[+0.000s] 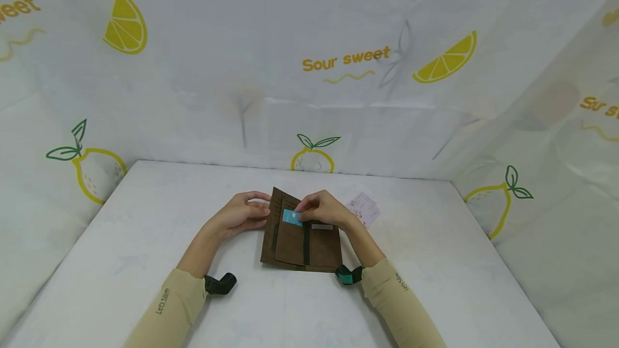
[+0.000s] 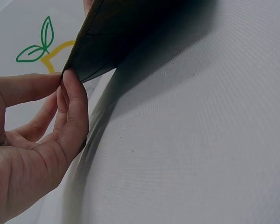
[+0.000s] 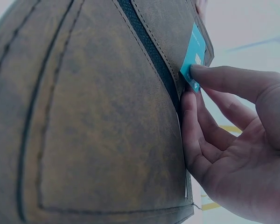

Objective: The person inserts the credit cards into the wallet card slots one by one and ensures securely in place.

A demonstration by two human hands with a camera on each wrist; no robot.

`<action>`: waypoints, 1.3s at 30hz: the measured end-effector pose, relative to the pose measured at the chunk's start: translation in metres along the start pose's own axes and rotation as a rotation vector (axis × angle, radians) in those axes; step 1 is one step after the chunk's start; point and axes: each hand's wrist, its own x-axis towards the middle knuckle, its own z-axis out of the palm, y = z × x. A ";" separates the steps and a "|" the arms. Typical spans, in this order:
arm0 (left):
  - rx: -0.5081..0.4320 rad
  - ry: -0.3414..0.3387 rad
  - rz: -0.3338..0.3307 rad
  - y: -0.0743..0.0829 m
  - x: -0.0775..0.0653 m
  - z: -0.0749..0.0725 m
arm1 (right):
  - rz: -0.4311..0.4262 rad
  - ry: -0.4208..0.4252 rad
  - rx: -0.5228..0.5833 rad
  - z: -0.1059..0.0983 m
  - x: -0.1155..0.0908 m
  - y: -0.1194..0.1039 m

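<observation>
A brown leather wallet (image 1: 325, 248) lies spread on the table, its left flap raised at an angle. My left hand (image 1: 242, 214) pinches the outer edge of that flap between thumb and fingers; in the left wrist view the flap's dark underside (image 2: 116, 39) hangs over the table. With thumb and fingertips my right hand (image 1: 325, 209) pinches a light blue card (image 1: 289, 217) with a chip, at the top of the wallet's inner pocket. The right wrist view shows the card (image 3: 196, 46) against the stitched leather, its corner partly under the thumb. A pale strip (image 1: 322, 227) shows in the right-hand pocket.
Several pale pink printed cards (image 1: 364, 209) lie on the white table (image 1: 416, 262) behind the right wrist, partly covered by it. A curtain (image 1: 217, 69) with lemon prints hangs along the back and sides. Dark devices (image 1: 221, 283) sit on both wrists.
</observation>
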 end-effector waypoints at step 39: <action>0.006 0.004 -0.004 0.002 -0.002 0.002 | -0.032 0.026 -0.012 -0.009 -0.005 0.005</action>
